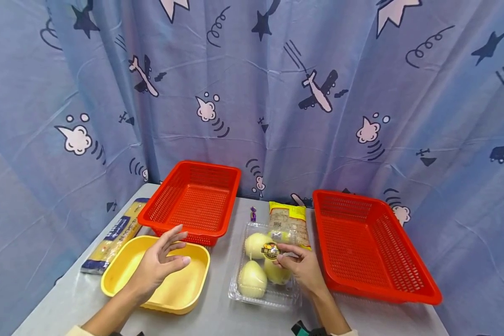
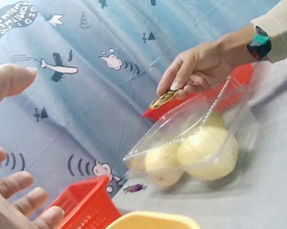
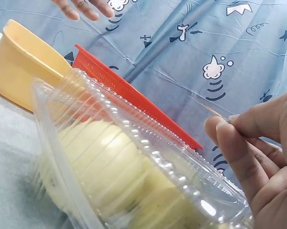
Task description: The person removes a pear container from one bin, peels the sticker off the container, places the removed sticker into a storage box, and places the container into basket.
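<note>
Clear plastic, ribbed and hinged, forms the clamshell box [image 1: 263,273] that lies on the grey table [image 1: 218,322], and it holds pale yellow pears [image 1: 253,279]. Its lid looks shut, held by a round gold-and-black sticker [image 1: 270,250] on top. The right hand [image 1: 300,269] rests over the box, its fingers [image 2: 181,78] curled and pinching the edge of that sticker, which in the left wrist view stands lifted off the lid. So I judge the unsealing only begun: the sticker is partly peeled, the lid is not yet raised, and every pear is inside.

Left of the box sits a shallow yellow plastic tub [image 1: 193,301], and the left hand [image 1: 157,266] hovers above it with relaxed, spread fingers, holding nothing. Behind the tub, left and beyond the box, stands a red perforated plastic basket [image 1: 185,228]; a second, larger red basket [image 1: 403,294] lies just right of the box. Touching the box's far edge is a yellow printed packet [image 1: 289,212], with a small purple item [image 1: 253,214] beside it. Far left of the box, past the tub, lies a long yellow-and-blue packet [image 1: 111,240].
</note>
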Available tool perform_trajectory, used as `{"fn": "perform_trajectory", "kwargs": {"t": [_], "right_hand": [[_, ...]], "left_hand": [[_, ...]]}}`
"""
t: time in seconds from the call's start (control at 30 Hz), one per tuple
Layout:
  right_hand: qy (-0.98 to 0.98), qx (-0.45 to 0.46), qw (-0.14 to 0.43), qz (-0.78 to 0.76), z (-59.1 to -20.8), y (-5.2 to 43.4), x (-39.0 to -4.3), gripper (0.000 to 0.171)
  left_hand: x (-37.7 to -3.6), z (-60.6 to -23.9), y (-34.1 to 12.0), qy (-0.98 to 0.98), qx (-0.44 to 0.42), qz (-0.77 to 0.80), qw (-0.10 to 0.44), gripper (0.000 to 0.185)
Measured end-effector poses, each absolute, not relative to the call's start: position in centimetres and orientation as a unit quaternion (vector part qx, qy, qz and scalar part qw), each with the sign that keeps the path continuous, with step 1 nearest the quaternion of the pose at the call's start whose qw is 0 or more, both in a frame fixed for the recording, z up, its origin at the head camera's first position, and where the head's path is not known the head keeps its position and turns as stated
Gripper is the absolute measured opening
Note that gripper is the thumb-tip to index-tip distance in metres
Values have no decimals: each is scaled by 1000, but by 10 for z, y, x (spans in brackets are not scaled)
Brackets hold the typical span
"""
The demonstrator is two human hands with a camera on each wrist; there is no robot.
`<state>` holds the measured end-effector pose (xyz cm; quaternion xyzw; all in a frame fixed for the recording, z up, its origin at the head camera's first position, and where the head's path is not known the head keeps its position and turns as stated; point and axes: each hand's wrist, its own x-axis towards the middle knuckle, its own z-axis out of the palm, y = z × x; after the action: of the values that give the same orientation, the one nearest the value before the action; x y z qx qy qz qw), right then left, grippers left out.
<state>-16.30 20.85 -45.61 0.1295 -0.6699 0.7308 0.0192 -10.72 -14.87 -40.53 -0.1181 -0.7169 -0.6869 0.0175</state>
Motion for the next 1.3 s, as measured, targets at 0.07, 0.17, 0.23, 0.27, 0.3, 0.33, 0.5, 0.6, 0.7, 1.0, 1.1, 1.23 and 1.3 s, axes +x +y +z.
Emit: {"fn": "perform_trajectory", "kwargs": {"t": [0.07,0.17,0.23,0.27,0.3,0.33,0.5,0.6,0.7,1.0,1.1,1.23,1.3], "right_hand": [[-672,127,19,730,-456,209,-163,31],[-675,127,19,727,-457,209,-163,31],[-676,130,20,725,-457,210,-163,31],[-676,131,20,725,-457,210,-163,32],[-676,131,20,725,-457,210,-163,32],[-676,132,20,725,-457,210,-163,32],[-679,131,22,722,-458,210,-162,32],[-679,127,22,723,-459,210,-162,31],[-677,126,21,725,-459,209,-161,32],[-674,131,21,727,-458,207,-161,32],[-676,137,22,724,-459,208,-162,31],[-675,144,22,723,-459,209,-163,31],[-674,146,22,724,-459,209,-163,32]], "left_hand": [[-107,-407,-153,-724,-121,-679,25,73],[-106,-410,-161,-739,-126,-660,39,74],[-105,-412,-167,-750,-132,-646,48,75],[-104,-413,-170,-756,-133,-638,52,75],[-104,-413,-173,-760,-135,-633,55,75],[-103,-414,-175,-764,-136,-628,59,75],[-99,-418,-186,-779,-137,-606,77,77],[-97,-422,-193,-784,-136,-599,89,78],[-96,-426,-201,-793,-135,-586,101,79],[-90,-433,-229,-836,-101,-527,118,84],[-89,-434,-235,-853,-76,-503,119,86],[-88,-439,-243,-865,-66,-480,132,86],[-88,-443,-248,-866,-72,-473,145,87]]}}
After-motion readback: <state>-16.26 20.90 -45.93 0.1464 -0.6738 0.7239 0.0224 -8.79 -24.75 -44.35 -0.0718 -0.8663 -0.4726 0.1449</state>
